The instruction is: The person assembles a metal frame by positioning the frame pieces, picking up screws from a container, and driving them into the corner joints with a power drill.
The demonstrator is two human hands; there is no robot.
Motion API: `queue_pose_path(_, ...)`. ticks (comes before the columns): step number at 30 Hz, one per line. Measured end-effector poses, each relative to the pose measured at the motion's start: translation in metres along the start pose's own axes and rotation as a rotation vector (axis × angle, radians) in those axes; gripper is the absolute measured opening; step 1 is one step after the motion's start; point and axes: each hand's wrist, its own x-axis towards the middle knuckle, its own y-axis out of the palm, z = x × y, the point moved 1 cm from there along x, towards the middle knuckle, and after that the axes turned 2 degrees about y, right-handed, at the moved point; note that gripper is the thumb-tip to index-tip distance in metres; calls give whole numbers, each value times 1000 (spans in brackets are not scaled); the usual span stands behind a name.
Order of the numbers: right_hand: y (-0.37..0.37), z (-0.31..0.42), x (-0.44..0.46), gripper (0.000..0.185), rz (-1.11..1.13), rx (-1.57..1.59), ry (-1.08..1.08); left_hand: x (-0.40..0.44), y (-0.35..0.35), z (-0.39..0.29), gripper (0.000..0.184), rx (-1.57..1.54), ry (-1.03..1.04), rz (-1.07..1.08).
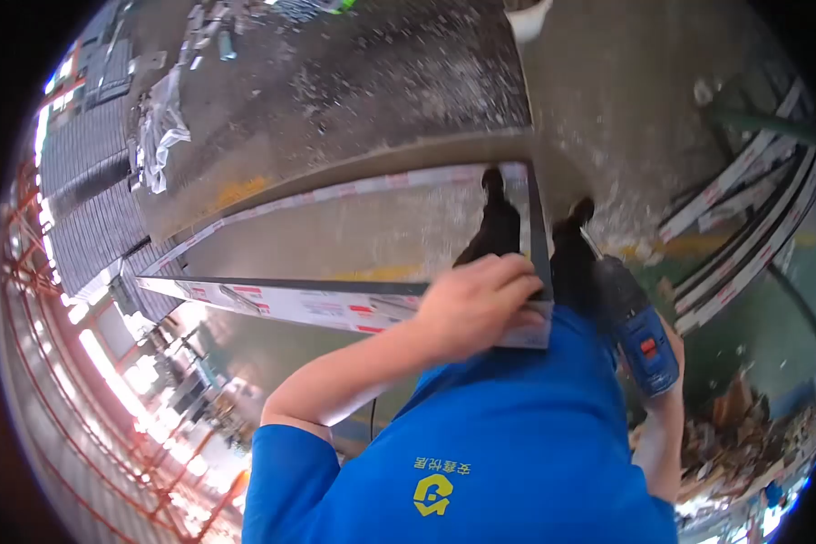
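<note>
A long rectangular frame (322, 306), dark-edged and wrapped in white film with red print, stands in front of my body. Over its near corner lies my left hand (482, 304), fingers bent across the edge and slightly blurred. On the right, my right hand (676, 349) is wrapped around a blue and black power drill (646, 344) with a red patch. The drill's thin bit points forward, beside the frame's short side and apart from it. The drill body hides most of the right fingers.
Film-wrapped profiles (743, 245) lie on the floor at right. Debris (734, 417) is heaped behind them. Stacks of dark ribbed material (95, 150) stand at left, near crumpled plastic film (161, 131). My feet (582, 213) are close to the frame's short side.
</note>
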Motion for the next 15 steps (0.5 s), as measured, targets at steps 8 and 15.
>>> queue_pose_path(8,33,-25,-20,39,-286,-313,-488,-6,1,22,28,6,58,-11)
queue_pose_path(15,55,-33,-39,42,-416,-307,-553,11,-9,30,26,63,160,67)
